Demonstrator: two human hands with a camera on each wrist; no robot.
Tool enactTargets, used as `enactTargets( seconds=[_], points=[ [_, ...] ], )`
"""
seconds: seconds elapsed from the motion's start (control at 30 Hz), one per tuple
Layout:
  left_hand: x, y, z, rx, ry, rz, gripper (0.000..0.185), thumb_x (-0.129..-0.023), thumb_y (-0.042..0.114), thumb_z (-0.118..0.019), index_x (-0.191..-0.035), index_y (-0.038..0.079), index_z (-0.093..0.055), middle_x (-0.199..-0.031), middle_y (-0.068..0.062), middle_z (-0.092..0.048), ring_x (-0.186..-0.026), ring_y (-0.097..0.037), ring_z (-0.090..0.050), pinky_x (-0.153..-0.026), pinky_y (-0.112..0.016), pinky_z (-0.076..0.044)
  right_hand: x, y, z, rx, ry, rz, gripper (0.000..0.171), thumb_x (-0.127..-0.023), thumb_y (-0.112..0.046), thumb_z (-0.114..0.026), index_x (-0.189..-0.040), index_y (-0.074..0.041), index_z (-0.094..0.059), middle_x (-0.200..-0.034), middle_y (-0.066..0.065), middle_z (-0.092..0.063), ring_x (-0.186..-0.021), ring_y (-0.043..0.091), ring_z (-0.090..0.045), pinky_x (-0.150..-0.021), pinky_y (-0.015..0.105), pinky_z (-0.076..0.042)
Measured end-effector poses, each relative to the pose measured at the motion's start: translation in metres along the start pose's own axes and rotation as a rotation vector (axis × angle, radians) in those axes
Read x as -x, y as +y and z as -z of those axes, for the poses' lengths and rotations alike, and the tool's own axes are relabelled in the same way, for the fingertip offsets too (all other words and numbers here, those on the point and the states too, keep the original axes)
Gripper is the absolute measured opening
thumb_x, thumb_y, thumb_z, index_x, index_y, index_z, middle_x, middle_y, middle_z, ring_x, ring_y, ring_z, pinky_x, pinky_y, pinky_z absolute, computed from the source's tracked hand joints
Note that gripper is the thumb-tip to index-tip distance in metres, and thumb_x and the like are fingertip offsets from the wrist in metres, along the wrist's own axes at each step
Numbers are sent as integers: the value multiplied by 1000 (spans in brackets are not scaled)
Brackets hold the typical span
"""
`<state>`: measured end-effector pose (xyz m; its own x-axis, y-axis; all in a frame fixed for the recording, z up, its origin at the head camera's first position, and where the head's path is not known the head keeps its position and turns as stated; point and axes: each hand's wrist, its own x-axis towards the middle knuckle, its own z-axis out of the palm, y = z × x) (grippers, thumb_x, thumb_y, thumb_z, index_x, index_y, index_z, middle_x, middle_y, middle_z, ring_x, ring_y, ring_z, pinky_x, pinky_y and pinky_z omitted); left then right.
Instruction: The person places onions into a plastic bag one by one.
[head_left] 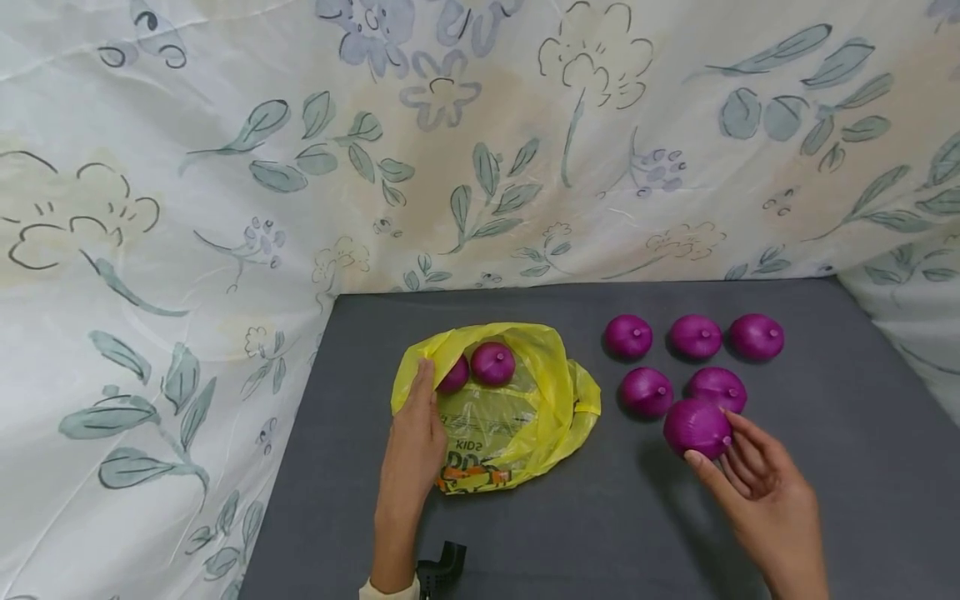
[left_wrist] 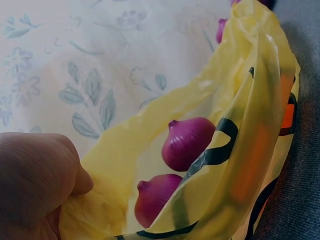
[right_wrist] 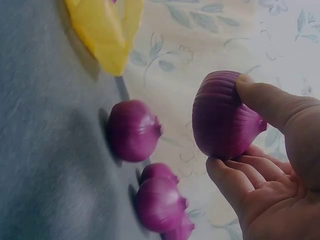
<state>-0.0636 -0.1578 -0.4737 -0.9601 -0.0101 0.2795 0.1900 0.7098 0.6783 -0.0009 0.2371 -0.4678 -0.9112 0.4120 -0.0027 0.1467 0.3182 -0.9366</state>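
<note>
A yellow plastic bag (head_left: 517,425) lies open on the grey table (head_left: 600,517). Two purple onions (head_left: 492,363) (head_left: 453,375) sit in its mouth, also seen in the left wrist view (left_wrist: 187,142) (left_wrist: 155,195). My left hand (head_left: 422,400) grips the bag's left rim (left_wrist: 115,200), thumb (left_wrist: 40,180) against the plastic. My right hand (head_left: 723,450) holds another purple onion (head_left: 696,427) between thumb and fingers, just above the table (right_wrist: 225,115). Several more onions stand in rows beside it, the nearest ones (head_left: 646,392) (head_left: 718,387) close to the held one.
A floral cloth (head_left: 450,150) hangs behind the table and drapes down its left and right sides. The back row of onions (head_left: 695,336) stands near the rear edge. A small black object (head_left: 442,567) shows by my left wrist.
</note>
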Motion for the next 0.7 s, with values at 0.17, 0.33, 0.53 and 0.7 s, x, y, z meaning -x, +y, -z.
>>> enactTargets(
  seconds=[0.17, 0.33, 0.53, 0.7],
  points=[
    [-1, 1, 1, 4, 1, -4, 56, -114, 8, -42, -169, 10, -28, -174, -11, -27, -54, -16, -44, -52, -31, -31, -1, -13, -1, -54, 6, 6, 77, -88, -15, -88, -156, -19, -53, -156, 11, -55, -133, 4, -59, -88, 9, -49],
    [0, 1, 1, 9, -5, 14, 57, -115, 9, -42, -169, 12, -27, -174, -10, -26, -52, -17, -42, -53, -32, -32, -4, -24, -5, -46, 13, 62, 76, -88, -12, -88, -155, -18, -54, -156, 10, -56, -133, 6, -59, -88, 10, -50],
    [-1, 2, 1, 3, 1, -5, 54, -116, 13, -40, -169, 11, -28, -173, -11, -29, -90, -37, -64, -56, -36, -36, -11, -36, -11, -27, 20, 142, 76, -87, -12, -89, -154, -19, -55, -153, 4, -60, -133, 7, -60, -89, 11, -49],
    [-3, 2, 2, -7, 9, -13, 53, -116, 14, -39, -168, 9, -31, -172, -12, -31, -143, -36, -50, -89, -49, -55, -17, -48, -15, -44, -1, 164, 75, -88, -13, -89, -155, -20, -55, -153, 5, -60, -134, 9, -60, -89, 12, -49]
  ],
)
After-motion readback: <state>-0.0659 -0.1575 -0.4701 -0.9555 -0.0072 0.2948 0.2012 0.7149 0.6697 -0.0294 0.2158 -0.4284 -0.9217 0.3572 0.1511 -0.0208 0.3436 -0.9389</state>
